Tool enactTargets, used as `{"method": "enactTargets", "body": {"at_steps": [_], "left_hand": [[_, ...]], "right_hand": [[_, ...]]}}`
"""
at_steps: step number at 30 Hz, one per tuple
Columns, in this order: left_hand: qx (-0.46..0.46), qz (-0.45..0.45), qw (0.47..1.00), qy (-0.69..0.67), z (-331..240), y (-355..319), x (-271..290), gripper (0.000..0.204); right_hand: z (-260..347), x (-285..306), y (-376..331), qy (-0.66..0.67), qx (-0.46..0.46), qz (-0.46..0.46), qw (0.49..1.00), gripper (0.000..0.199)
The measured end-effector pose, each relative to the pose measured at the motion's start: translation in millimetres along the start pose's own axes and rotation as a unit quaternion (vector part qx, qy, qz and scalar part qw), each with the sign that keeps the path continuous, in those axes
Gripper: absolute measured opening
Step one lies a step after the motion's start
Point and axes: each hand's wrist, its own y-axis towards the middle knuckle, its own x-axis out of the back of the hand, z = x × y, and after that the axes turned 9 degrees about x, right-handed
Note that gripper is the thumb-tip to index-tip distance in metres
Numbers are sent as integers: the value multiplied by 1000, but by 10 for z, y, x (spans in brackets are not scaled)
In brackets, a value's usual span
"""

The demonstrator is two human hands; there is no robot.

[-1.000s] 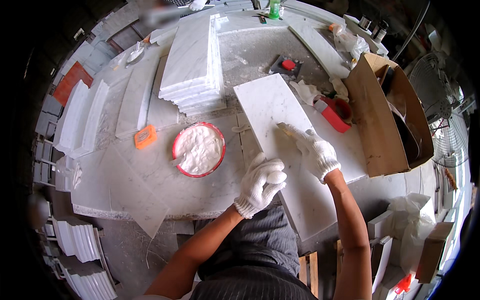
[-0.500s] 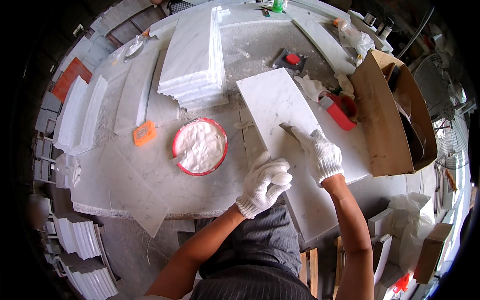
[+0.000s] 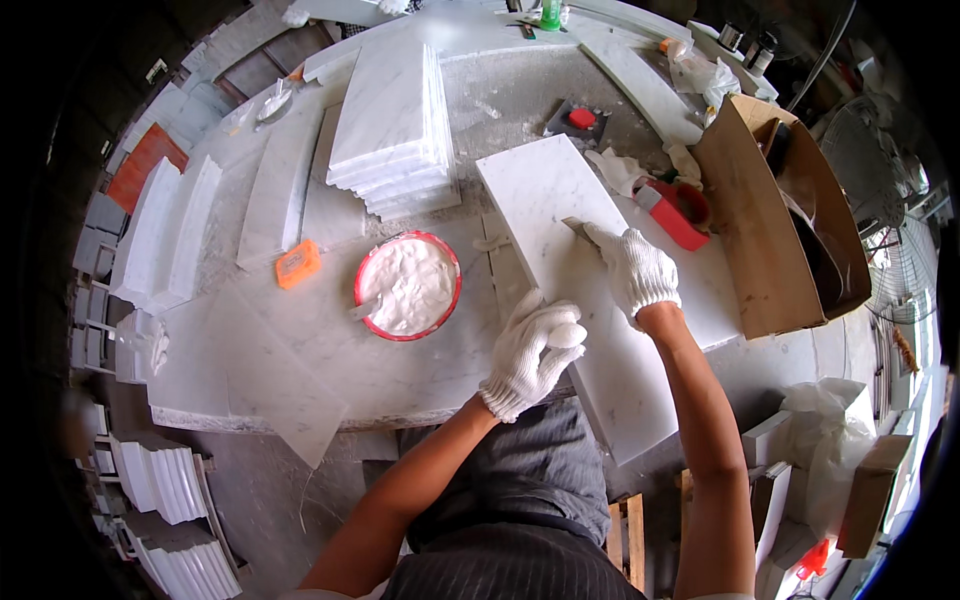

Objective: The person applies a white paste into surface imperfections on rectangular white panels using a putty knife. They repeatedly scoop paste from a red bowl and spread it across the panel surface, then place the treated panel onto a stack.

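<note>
Both my hands wear white knit gloves. My right hand [image 3: 640, 270] is closed around a small flat scraper blade [image 3: 577, 229], whose tip lies against the face of a long white marble slab [image 3: 555, 185]. That slab lies lengthwise away from me, its near end jutting over the table edge. By its left edge is my left hand [image 3: 535, 345], fingers loosely bent and apart, nothing visible in it. Left of the slab sits a red-rimmed tub [image 3: 456, 290] of white paste [image 3: 410, 285], with a spatula [image 3: 365, 309] stuck in it.
A stack of marble slabs [image 3: 385, 110] stands behind the tub. An orange box-like item [image 3: 298, 264] lies left of it. Right of the slab are a red tape roll [image 3: 680, 213] and a cardboard box [image 3: 745, 215]. Another person's gloved hand [image 3: 295, 17] shows at the far edge.
The view has shifted slightly. My right hand and blade remain on the slab, and my left hand stays by its edge. Another person's gloved hands have come in at the far edge.
</note>
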Motion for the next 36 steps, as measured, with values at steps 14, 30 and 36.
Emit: {"method": "enactTargets", "body": {"at_steps": [14, 30, 36], "left_hand": [[-7, -15, 1000, 3, -11, -39, -44, 23], [148, -40, 987, -40, -44, 131, 114, 34], [137, -46, 981, -126, 137, 693, 205, 31]], "right_hand": [[-61, -30, -149, 4, 13, -29, 999, 39], [-507, -528, -294, 351, 17, -314, 882, 37], [-438, -496, -425, 340, -9, -393, 855, 39]]}}
